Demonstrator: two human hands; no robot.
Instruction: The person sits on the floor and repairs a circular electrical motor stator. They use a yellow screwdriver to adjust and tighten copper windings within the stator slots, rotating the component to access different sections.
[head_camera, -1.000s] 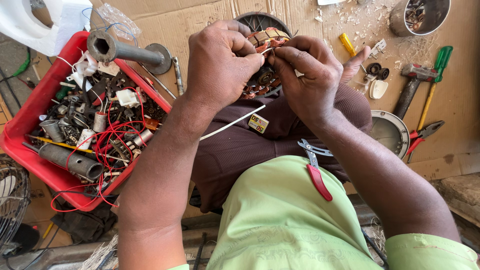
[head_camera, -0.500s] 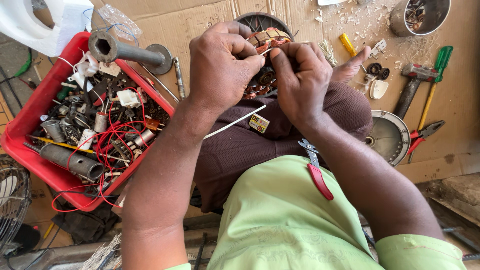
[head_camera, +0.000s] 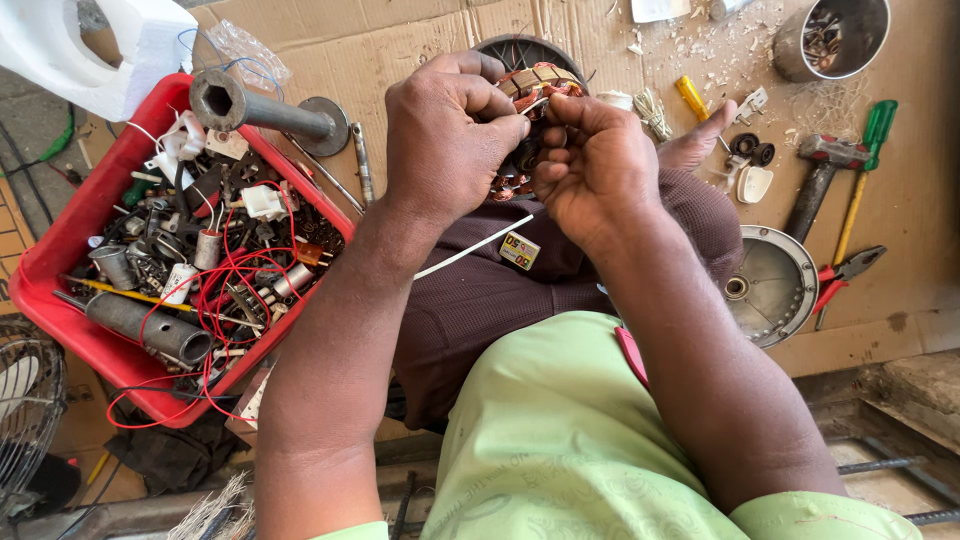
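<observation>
At the far left a red plastic tray (head_camera: 70, 235) sits on flattened cardboard (head_camera: 400, 40), heaped with small metal parts, a loop of red wire (head_camera: 225, 290) and a grey pipe (head_camera: 150, 328), with a heavier dark metal shaft (head_camera: 262, 108) lying across its upper rim. To the right of the tray the left hand (head_camera: 448, 140) is curled into a tight fist, knuckles up, its thumb and forefinger pressed onto the near edge of a copper-wound motor coil (head_camera: 535, 82) that is held up over the person's lap, in front of a dark round wheel-like part (head_camera: 520, 50) lying on the cardboard. A thin white strip (head_camera: 470, 250) hangs below that hand, slanting down toward the tray, and ends near a small printed tag (head_camera: 519, 251) resting on the maroon cloth over the thigh. Just beside it the right hand (head_camera: 598, 165) is closed as well, fingertips bunched and pinching at the top of the same coil, so that the two hands touch it from either side and nearly meet; what exactly the fingertips grip is hidden between them. Further right lie a yellow-handled tool (head_camera: 690, 97), a round metal motor cover (head_camera: 775, 285), a hammer (head_camera: 820, 170), a green-handled screwdriver (head_camera: 868, 160), red-handled pliers (head_camera: 845, 270), and a steel cup (head_camera: 830, 38) near the top corner.
</observation>
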